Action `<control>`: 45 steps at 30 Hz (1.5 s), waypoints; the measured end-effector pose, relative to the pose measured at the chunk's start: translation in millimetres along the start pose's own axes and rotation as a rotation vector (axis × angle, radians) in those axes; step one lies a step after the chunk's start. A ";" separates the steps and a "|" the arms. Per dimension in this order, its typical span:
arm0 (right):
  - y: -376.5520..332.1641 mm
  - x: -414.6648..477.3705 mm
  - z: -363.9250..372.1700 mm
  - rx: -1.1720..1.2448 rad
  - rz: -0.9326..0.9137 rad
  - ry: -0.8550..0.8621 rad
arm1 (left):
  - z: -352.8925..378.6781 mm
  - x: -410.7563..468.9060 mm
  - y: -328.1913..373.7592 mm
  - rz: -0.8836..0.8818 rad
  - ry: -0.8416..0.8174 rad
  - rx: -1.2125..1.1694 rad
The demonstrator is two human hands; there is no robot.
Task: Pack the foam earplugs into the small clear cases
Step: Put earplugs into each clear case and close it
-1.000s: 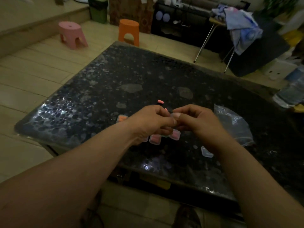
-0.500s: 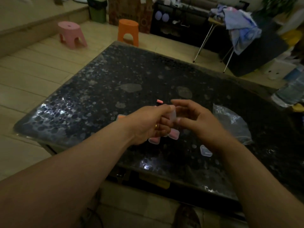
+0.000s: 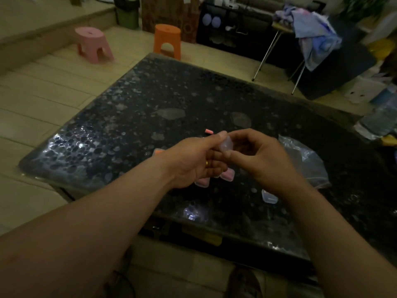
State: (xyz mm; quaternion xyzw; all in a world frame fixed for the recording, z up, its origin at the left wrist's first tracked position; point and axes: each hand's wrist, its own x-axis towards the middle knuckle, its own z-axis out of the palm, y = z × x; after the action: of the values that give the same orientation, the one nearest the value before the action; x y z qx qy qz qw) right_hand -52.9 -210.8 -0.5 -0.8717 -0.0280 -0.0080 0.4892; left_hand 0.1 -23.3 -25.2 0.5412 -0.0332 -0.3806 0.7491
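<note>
Foam earplug, small pink cylinder [image 3: 209, 131], lies loose on the dark speckled glossy counter [image 3: 129, 117], just beyond the hands. Small clear plastic case [image 3: 226, 145] is held above the counter between both hands: left hand [image 3: 193, 160] pinches its left edge with thumb and fingers, right hand [image 3: 264, 160] grips its right side, thumb at the lower edge. Dim light; cannot tell whether the held case is open or closed, or whether anything is inside it. Gold ring [image 3: 206, 163] visible on a left finger.

Under the hands, two clear cases with pink contents [image 3: 228, 175] rest on the counter, partly hidden by the left fingers; exact count behind the hand unclear. An orange-tinted item [image 3: 158, 150] shows at the left hand's far edge, mostly hidden. One empty-looking clear case [image 3: 269, 197] lies near the right wrist, partly cut off by it. Crumpled clear plastic bag [image 3: 305, 160] lies right of the right hand; contents not discernible.
</note>
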 end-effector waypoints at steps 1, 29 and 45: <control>0.4 -0.4 0.4 -0.009 -0.005 0.002 | -0.4 0.1 0.0 0.018 -0.001 -0.008; 11.0 11.4 19.5 0.067 0.188 0.176 | -0.3 6.9 -9.0 0.290 0.267 0.465; -10.0 25.6 15.4 -0.167 0.020 -0.006 | -13.3 -3.8 -0.8 -0.093 0.005 0.023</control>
State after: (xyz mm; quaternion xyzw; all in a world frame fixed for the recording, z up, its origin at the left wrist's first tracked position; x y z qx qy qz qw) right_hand -28.1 -191.4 1.1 -0.9098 -0.0201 -0.0029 0.4146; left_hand 3.1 -10.6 -30.0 0.5515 -0.0107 -0.4133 0.7245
